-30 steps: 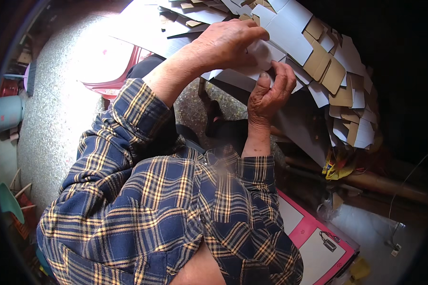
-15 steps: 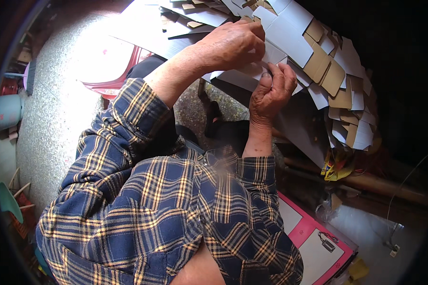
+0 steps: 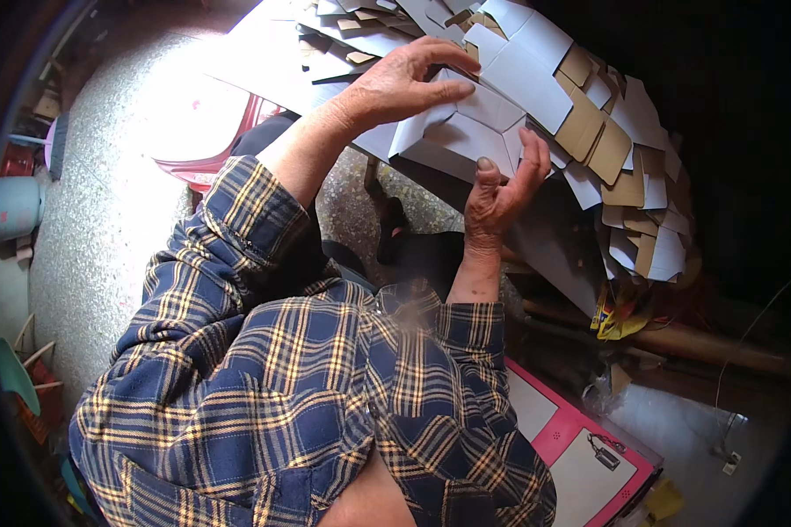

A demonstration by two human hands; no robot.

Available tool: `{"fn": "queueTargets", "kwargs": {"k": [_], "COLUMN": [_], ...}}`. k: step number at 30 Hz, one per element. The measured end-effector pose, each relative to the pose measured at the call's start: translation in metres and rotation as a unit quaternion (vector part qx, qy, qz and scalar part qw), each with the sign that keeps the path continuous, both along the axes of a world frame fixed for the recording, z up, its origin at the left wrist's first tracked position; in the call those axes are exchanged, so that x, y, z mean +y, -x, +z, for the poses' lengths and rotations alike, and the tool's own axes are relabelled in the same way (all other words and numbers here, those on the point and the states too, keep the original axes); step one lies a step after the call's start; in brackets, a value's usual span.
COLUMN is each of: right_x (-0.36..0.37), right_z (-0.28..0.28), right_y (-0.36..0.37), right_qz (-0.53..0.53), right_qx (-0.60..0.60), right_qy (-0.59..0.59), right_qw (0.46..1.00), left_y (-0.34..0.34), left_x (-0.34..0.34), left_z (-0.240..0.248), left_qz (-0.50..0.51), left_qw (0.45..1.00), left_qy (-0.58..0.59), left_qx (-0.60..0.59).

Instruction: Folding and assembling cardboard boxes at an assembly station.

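The left hand (image 3: 406, 83) and right hand (image 3: 504, 197), thumbs and fingers apart, frame a folded white card box (image 3: 492, 107) whose walls could spring loose if unpressed.

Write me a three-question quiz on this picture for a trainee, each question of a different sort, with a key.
1. Multiple choice. What lies between the left hand and the right hand?
A) a green bowl
B) a white card box, its inside showing
C) a pair of scissors

2. True or false: the cardboard pile shows brown surfaces as well as white ones.

3. Fill in the blank: the flat white panel near the picture's lower right is edged in ____.

Key: 1. B. 2. True. 3. Pink.
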State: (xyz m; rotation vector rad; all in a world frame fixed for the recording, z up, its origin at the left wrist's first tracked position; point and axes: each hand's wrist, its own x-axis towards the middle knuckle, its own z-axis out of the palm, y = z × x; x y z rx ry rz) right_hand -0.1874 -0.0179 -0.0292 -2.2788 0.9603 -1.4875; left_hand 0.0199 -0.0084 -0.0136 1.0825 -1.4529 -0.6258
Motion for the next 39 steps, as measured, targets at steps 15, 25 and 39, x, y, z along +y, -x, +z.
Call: {"fn": "queueTargets", "kwargs": {"k": [15,25,39], "right_x": [0.0,0.01,0.018], "right_z": [0.012,0.018,-0.017], "right_y": [0.026,0.016,0.0], "right_qz": [0.217,0.191,0.178], "right_qx": [-0.145,-0.393,-0.382], "right_qy": [-0.327,-0.434,-0.528], "right_qw": [0.908,0.788,0.737], "left_y": [0.003,-0.013,-0.012], "left_x": [0.01,0.005,0.006], "left_z": [0.005,0.013,0.018], "left_qz": [-0.102,-0.16,-0.172], "left_qw": [0.985,0.985,0.979], "left_qy": [-0.094,-0.06,-0.108], "left_qx": [-0.103,0.028,0.005]}}
